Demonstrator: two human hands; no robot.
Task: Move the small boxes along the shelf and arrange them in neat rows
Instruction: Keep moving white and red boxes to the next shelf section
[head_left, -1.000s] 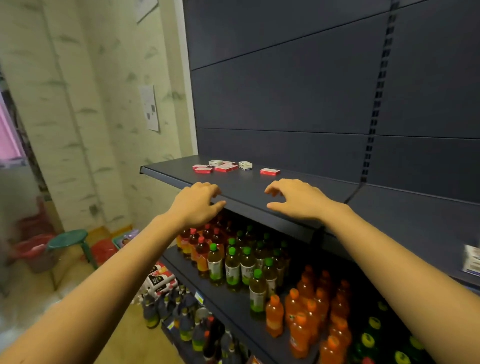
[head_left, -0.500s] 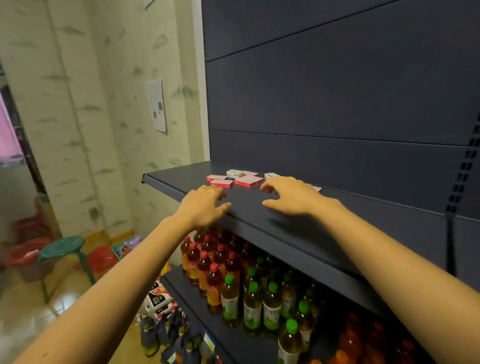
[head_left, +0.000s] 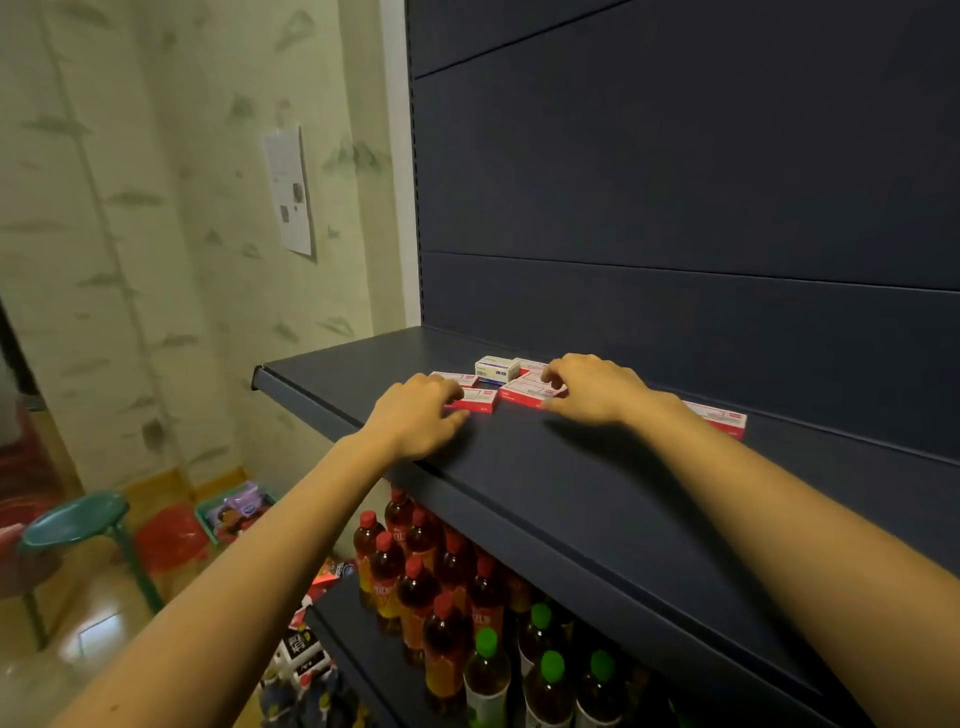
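Small boxes (head_left: 527, 364) lie clustered at the far left of the top shelf (head_left: 597, 483). One lone box (head_left: 722, 417) sits apart to the right, its left end hidden behind the right forearm. In the cluster, four flat red-and-white boxes and one taller white box (head_left: 497, 369) can be counted; both hands cover parts of them, so the full number cannot be told. The left hand (head_left: 415, 415) is narrow, its fingers curled onto the near-left box (head_left: 480, 402) and its thumb at the box's near edge; grip or mere touch cannot be told. The right hand (head_left: 595, 389) is narrow and pinches the centre box (head_left: 522, 395) between curled fingers and thumb. On the lower shelf (head_left: 340, 631) stand bottles (head_left: 415, 597): four green caps show, while the red-capped ones are partly hidden under the top shelf's edge. One green stool (head_left: 72, 519) stands at the near left.
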